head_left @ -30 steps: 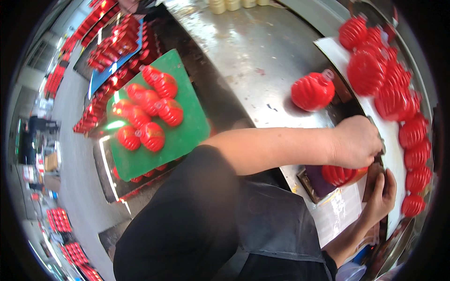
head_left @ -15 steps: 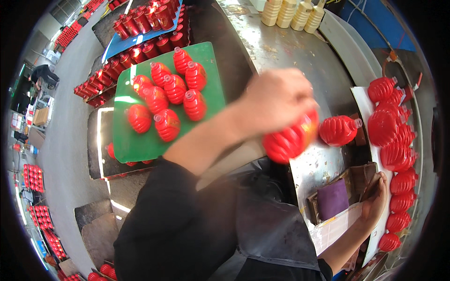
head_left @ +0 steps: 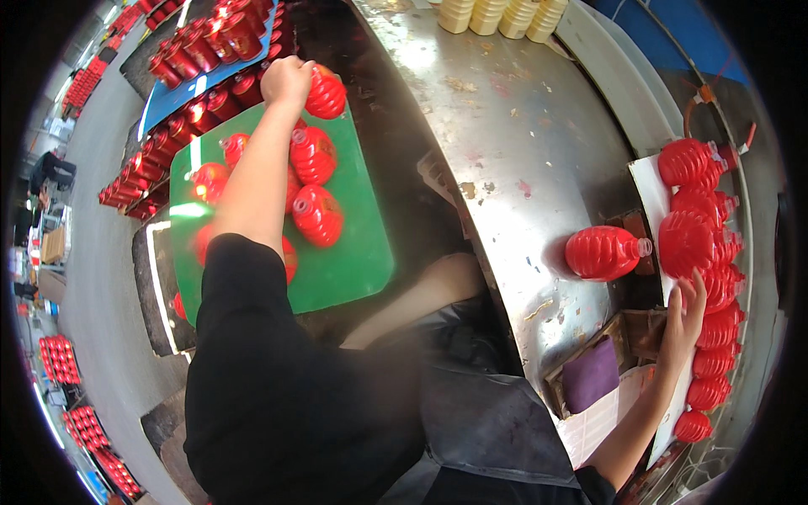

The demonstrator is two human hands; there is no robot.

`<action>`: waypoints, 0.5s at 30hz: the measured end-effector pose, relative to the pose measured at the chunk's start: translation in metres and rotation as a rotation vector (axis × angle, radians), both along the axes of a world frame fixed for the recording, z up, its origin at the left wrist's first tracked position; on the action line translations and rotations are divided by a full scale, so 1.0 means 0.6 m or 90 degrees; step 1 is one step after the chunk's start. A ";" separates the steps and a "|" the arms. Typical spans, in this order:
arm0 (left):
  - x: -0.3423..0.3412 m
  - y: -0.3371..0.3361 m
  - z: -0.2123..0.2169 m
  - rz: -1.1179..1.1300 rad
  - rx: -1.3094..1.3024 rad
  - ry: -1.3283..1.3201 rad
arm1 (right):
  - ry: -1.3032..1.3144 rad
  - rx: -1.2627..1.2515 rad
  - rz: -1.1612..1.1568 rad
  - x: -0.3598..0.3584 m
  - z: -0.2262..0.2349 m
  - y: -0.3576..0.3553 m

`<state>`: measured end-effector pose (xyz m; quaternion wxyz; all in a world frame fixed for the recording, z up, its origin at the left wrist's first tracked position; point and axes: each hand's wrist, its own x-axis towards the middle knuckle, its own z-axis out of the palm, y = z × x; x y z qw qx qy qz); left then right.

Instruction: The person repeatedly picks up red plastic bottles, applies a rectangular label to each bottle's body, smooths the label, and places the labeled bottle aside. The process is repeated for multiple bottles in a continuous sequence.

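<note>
At the far edge of the green board (head_left: 358,273), my left hand (head_left: 286,82) is closed around the top of a ribbed red bottle (head_left: 326,94). Other red bottles (head_left: 313,156) stand on that board, some of them hidden behind my forearm. On the right, my right hand (head_left: 686,316) is open, fingers stretched out at a row of red bottles (head_left: 686,241) lying on a white ledge (head_left: 646,189). Its fingertips reach a bottle there, but whether they touch it I cannot tell. One red bottle (head_left: 602,253) lies on its side on the metal table (head_left: 497,160).
Beside the table's near part sits a wooden box (head_left: 644,330) with a purple pad (head_left: 591,374). Several cream bottles (head_left: 490,15) stand at the table's far end. Left of it, red canisters (head_left: 198,49) fill a blue board. A person (head_left: 52,171) is far off at left.
My left hand has carried the red bottle from over the metal table leftward to the green board's far edge. My right hand has moved up along the row of bottles, its fingers now stretched.
</note>
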<state>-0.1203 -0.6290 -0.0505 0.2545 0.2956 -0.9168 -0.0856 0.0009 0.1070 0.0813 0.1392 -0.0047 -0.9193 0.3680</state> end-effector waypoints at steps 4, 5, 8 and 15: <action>-0.036 -0.047 -0.068 0.048 -0.008 -0.086 | -0.020 0.139 0.020 -0.057 -0.006 -0.070; -0.043 -0.058 -0.079 0.052 -0.037 -0.140 | -0.055 0.098 0.044 -0.066 -0.009 -0.083; -0.048 -0.081 -0.107 0.015 -0.063 -0.177 | -0.069 0.126 0.144 -0.074 -0.003 -0.110; -0.055 -0.078 -0.106 -0.017 -0.056 -0.187 | -0.104 0.332 0.125 -0.111 0.011 -0.156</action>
